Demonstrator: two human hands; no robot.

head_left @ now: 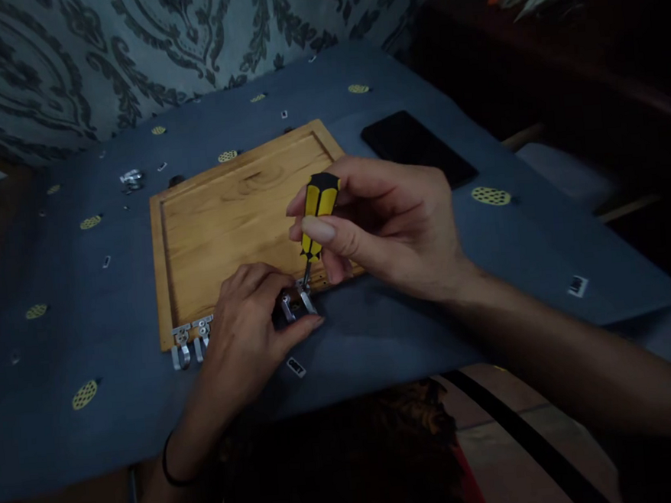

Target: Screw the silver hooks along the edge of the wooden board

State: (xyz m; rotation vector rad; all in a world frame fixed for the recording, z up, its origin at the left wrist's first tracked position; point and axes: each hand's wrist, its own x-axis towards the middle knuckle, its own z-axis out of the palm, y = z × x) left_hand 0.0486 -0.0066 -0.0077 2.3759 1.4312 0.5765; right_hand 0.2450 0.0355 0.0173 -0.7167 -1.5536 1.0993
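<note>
In my right hand (391,224) is a small yellow-and-black screwdriver (320,199), gripped by the handle between thumb and fingers. Its shaft points down at a metal hook (307,299) on the near edge of a wooden board (241,212) with a raised frame. My left hand (248,319) rests over that edge, its thumb and forefinger closed around the hook from either side. Another hook (287,307) stands just left of the screwdriver tip. Further left, two silver hooks (180,347) sit at the board's corner, partly beside my left wrist.
Beyond the board's far left corner lies a small pile of metal pieces (131,178) on the blue patterned tablecloth (115,313). A flat black object (417,148), tablet-like, lies to the right. Patterned wallpaper (182,32) rises behind the table.
</note>
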